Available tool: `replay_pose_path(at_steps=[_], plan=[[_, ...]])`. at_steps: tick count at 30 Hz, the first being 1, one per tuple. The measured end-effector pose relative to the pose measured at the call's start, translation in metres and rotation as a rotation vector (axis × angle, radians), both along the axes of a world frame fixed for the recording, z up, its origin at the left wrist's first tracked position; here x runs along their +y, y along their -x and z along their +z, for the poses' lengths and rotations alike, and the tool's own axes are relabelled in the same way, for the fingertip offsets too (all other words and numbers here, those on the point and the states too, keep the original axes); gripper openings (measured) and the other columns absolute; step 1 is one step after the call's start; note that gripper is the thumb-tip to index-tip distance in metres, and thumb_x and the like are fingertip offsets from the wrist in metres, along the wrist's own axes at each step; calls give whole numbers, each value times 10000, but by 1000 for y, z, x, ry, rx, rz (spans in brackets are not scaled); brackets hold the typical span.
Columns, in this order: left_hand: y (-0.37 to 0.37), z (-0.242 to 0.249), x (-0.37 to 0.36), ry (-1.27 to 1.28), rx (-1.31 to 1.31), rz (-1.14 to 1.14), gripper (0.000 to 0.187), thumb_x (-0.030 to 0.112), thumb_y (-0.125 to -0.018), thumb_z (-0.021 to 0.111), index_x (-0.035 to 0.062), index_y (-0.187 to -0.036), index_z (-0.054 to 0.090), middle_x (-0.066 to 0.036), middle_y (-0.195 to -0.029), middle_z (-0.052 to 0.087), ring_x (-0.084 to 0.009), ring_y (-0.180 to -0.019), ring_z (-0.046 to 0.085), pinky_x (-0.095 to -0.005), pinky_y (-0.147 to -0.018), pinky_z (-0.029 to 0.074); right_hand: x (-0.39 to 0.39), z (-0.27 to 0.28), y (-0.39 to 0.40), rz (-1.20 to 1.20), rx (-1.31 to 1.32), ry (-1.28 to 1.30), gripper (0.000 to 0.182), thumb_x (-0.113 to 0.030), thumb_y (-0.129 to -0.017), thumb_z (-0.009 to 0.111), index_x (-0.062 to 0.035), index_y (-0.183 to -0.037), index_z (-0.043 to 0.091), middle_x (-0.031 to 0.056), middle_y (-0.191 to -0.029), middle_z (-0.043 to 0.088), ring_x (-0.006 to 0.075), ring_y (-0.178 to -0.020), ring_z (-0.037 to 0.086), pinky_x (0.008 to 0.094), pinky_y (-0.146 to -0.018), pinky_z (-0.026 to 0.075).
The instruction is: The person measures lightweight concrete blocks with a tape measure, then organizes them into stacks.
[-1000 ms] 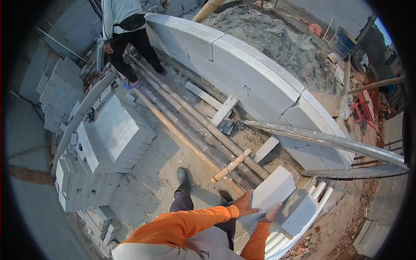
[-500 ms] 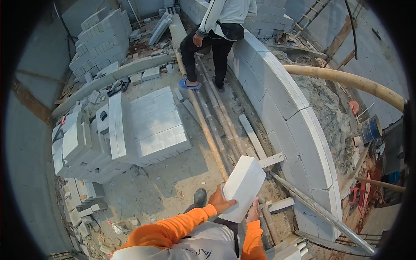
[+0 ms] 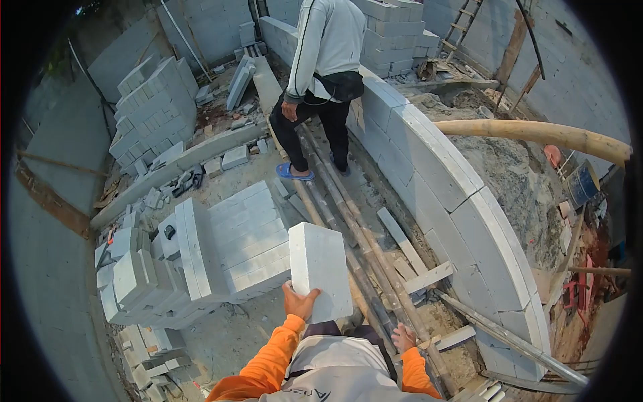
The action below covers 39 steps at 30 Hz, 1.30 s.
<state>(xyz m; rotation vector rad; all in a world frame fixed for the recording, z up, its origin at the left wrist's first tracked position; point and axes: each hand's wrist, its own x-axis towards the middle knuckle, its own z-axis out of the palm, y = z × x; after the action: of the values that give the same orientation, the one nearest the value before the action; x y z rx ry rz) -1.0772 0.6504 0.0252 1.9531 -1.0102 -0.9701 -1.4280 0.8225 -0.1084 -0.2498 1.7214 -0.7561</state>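
A white concrete block (image 3: 320, 271) is raised in front of my body, its long side standing nearly upright. My left hand (image 3: 301, 299) grips the block's lower left edge, thumb across the near face, the other fingers mostly hidden behind it. Apart from the block, to its lower right, my right hand (image 3: 403, 338) has its fingers loosely spread and holds nothing. Beneath that hand run bamboo poles (image 3: 365, 234) and a short wooden crosspiece (image 3: 455, 337).
Block stacks (image 3: 251, 231) stand to the left. A curved block wall (image 3: 462, 231) runs along the right, with a metal pole (image 3: 512, 338) leaning near its end. Ahead, a person (image 3: 326, 80) in blue sandals stands by the poles. A thick bamboo pole (image 3: 529, 132) crosses the right side.
The block has moved left and turned more upright in my left hand. My right hand has come off it. The person ahead has turned away slightly.
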Motion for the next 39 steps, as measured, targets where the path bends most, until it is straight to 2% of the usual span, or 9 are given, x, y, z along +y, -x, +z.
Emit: replay_pose_path(at_steps=[5, 10, 15, 18, 20, 22, 24, 27, 39], plan=[[-24, 24, -39, -45, -10, 232, 840, 366, -613, 852, -3, -1234, 423, -237, -1133, 603, -360, -1032, 615, -410, -909, 478, -80, 12, -13, 81, -67, 118, 661, -491, -927, 612, -39, -1389, 473, 175, -1266, 599, 303, -1063, 636, 438, -875, 511], [-76, 2, -91, 0, -10, 319, 863, 376, -612, 845, 9, -1258, 406, -245, -1130, 605, -374, -1034, 612, -423, -912, 475, -127, -20, -16, 110, -51, 120, 632, -474, -918, 638, -38, -1354, 497, 155, -1186, 625, 283, -985, 654, 426, -806, 534], [-135, 12, -176, -144, -182, 378, 868, 384, -634, 814, 31, -1288, 368, -265, -1140, 599, -442, -1037, 607, -480, -915, 471, -154, -21, -39, -12, 93, 134, 545, -458, -900, 663, -25, -1227, 603, 110, -1038, 656, 223, -833, 667, 353, -671, 531], [-171, -27, -241, -122, -274, 398, 834, 352, -645, 781, 45, -1289, 349, -259, -1150, 596, -482, -1014, 604, -513, -898, 477, -139, -8, -50, 42, 244, 106, 453, -420, -891, 682, -21, -1104, 658, 94, -897, 664, 211, -746, 657, 306, -580, 513], [-199, -56, -298, -122, -342, 416, 810, 338, -650, 769, 42, -1281, 356, -255, -1149, 595, -474, -1006, 608, -513, -889, 483, -97, -62, -31, -3, 265, 141, 355, -347, -898, 681, -17, -1028, 661, 91, -830, 666, 190, -672, 641, 311, -540, 526], [-227, -93, -351, -132, -414, 417, 788, 323, -656, 756, 39, -1277, 361, -247, -1146, 594, -466, -1000, 610, -514, -880, 490, -27, -126, 7, 358, 437, 302, 234, -193, -928, 657, -3, -1064, 633, 131, -878, 676, 222, -725, 682, 318, -551, 554], [-252, -128, -397, -148, -452, 399, 778, 310, -659, 751, 38, -1276, 364, -235, -1142, 595, -459, -1004, 609, -517, -874, 493, -19, -70, -22, 287, 433, -69, 260, -222, -926, 655, -8, -1073, 637, 130, -882, 678, 220, -731, 676, 323, -573, 551], [-273, -165, -452, -168, -476, 382, 773, 298, -656, 753, 41, -1275, 367, -220, -1142, 595, -450, -1022, 606, -518, -875, 492, -10, -29, -54, 245, 429, -283, 299, -266, -922, 652, -16, -1085, 643, 129, -888, 680, 217, -739, 668, 331, -605, 546], [-255, -254, -488, -245, -530, 417, 824, 318, -659, 800, 63, -1307, 359, -189, -1238, 545, -407, -1090, 586, -522, -911, 484, 96, 38, -160, 188, 505, -522, 459, -442, -906, 641, -45, -1134, 665, 122, -911, 689, 205, -773, 633, 361, -736, 527]])
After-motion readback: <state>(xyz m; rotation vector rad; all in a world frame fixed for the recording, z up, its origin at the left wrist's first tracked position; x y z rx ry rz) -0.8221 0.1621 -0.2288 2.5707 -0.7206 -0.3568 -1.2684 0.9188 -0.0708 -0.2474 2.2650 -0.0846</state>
